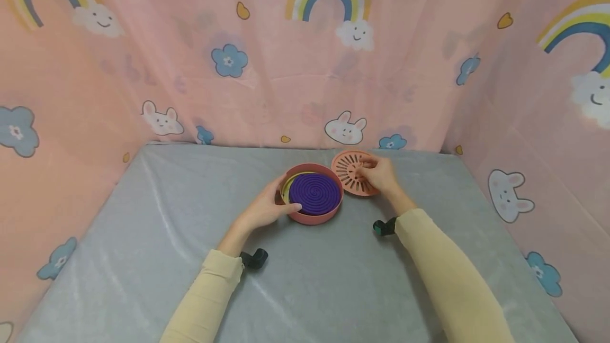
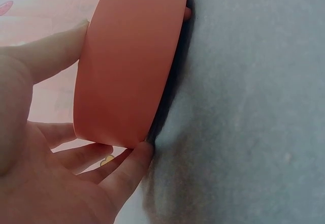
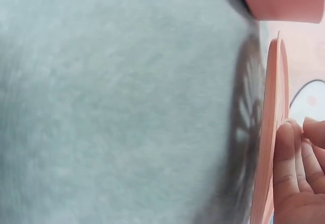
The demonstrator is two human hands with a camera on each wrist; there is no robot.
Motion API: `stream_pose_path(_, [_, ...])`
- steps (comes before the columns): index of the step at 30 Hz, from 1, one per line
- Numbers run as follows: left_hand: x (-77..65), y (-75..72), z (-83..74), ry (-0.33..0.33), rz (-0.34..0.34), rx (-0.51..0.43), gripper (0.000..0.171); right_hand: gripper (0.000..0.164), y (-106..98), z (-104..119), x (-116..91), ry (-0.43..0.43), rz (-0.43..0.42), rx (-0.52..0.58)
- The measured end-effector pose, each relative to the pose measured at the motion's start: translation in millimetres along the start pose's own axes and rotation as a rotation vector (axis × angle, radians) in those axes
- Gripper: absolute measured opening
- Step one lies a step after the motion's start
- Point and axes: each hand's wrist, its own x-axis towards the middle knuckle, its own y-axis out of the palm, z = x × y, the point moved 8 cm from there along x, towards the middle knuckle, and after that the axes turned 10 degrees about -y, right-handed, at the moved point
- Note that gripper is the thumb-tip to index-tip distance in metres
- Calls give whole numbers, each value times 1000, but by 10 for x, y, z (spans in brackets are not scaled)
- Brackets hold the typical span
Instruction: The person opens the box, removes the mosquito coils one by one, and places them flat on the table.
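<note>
A round pink-red mosquito coil box [image 1: 312, 219] sits toward the back of the table. Inside it lies a purple spiral coil [image 1: 314, 193], with a yellow piece [image 1: 287, 188] showing from under its left side. My left hand [image 1: 267, 206] grips the box from the left, thumb at the near rim, fingers round the outer wall; the left wrist view shows the plain box wall [image 2: 127, 66] between thumb and fingers. To the right, my right hand [image 1: 379, 173] pinches the slotted round lid [image 1: 347, 172] near its middle. In the right wrist view the lid [image 3: 269, 132] hangs over its shadow.
Grey cloth covers the table [image 1: 324, 290]. Pink printed curtains [image 1: 267, 94] stand along the back and both sides, close behind the lid. A dark wrist camera [image 1: 254, 259] sticks out at the left sleeve, and another camera [image 1: 383, 226] at the right.
</note>
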Motion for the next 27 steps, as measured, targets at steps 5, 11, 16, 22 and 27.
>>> stream_pose_path(5, [-10, 33, 2, 4, 4, 3, 99, 42, 36, -115, -23, 23, 22, -22])
stream_pose_path(11, [-25, 52, -5, -4, 13, -2, 99, 44, 33, -148, -59, 47, 56, -27])
stream_pose_path(16, [-22, 39, -35, 16, 9, -7, 99, 42, -31, -19, -52, -5, 75, -145])
stream_pose_path(22, [-24, 15, -45, 20, 8, -11, 99, 38, -104, 187, -47, -58, 86, -283])
stream_pose_path(27, [-23, 9, -38, 16, 9, -6, 100, 34, -97, 348, -82, -93, 97, -319])
